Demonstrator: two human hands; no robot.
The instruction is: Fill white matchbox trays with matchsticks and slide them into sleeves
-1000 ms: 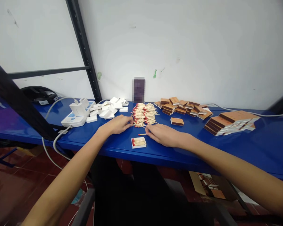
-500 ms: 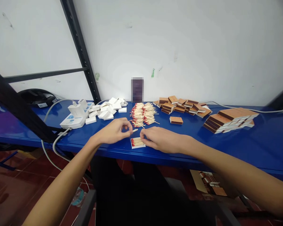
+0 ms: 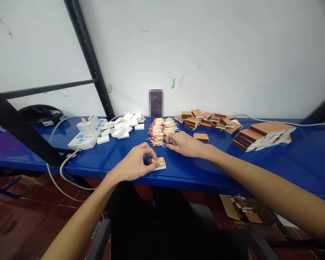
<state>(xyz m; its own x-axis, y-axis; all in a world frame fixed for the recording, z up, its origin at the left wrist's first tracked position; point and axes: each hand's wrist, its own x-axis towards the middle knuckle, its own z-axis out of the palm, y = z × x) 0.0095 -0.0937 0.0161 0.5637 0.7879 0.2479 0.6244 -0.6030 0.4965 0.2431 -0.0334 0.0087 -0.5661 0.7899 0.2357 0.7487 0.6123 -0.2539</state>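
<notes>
A small white matchbox tray with red-headed matchsticks in it lies near the table's front edge. My left hand is at its left end, thumb and bent fingers closed on the tray and hiding part of the matches. Behind the tray is a heap of loose matchsticks, their red heads mostly pointing left. My right hand reaches to the heap's front right edge, with thumb and forefinger pinched at the matchsticks there; how many they hold is hidden.
White empty-looking trays are heaped at the back left, beside a power strip with cables. Brown matchboxes lie piled at the back right, one matchbox apart. Stacked matchboxes stand farther right. A black post rises at left.
My left hand has come down to the tray, where the matchstick it held no longer shows separately. My right hand has left the tray and moved back to the match heap.
</notes>
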